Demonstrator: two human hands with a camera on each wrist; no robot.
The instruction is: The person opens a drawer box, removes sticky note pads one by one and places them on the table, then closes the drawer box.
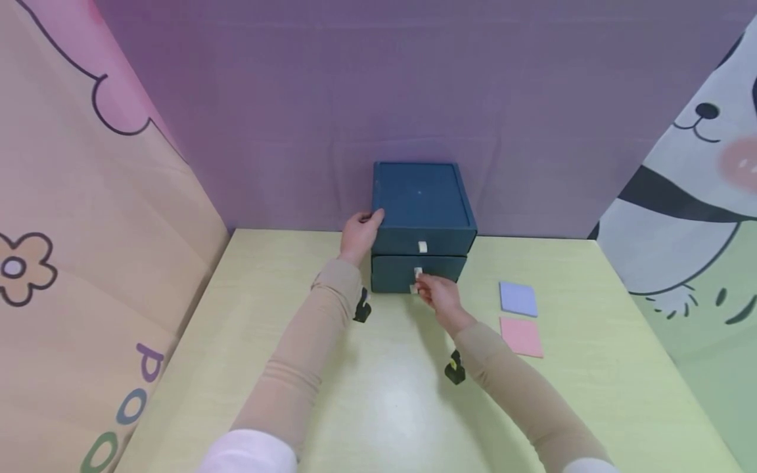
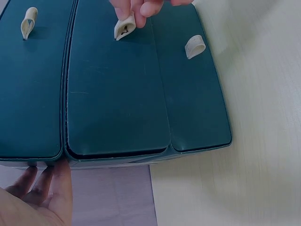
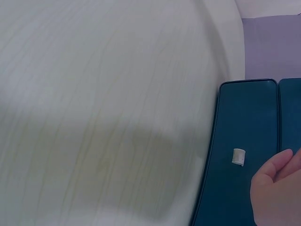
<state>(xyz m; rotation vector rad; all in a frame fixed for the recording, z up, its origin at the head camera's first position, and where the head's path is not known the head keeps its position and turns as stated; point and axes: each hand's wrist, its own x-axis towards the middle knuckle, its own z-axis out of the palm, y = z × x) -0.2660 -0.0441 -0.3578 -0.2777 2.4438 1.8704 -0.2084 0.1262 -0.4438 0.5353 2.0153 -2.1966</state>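
A dark teal drawer box (image 1: 422, 197) stands at the back of the table, its front panels carrying three cream loop tabs. My right hand (image 1: 440, 297) pinches the middle tab (image 2: 124, 29) between finger and thumb, as the left wrist view shows. Below that is the lowest tab (image 3: 239, 157), untouched. The top tab (image 1: 422, 247) is free too. My left hand (image 1: 359, 236) rests against the box's left side near the top front edge. In the left wrist view its extended fingers (image 2: 59, 193) touch that side. A thin dark gap shows along the middle panel's edge.
To the right of the box lie a blue square pad (image 1: 518, 299) and a pink square pad (image 1: 521, 337) on the pale table (image 1: 390, 420). A purple cloth (image 1: 355, 98) hangs right behind the box. Printed cloths flank both sides.
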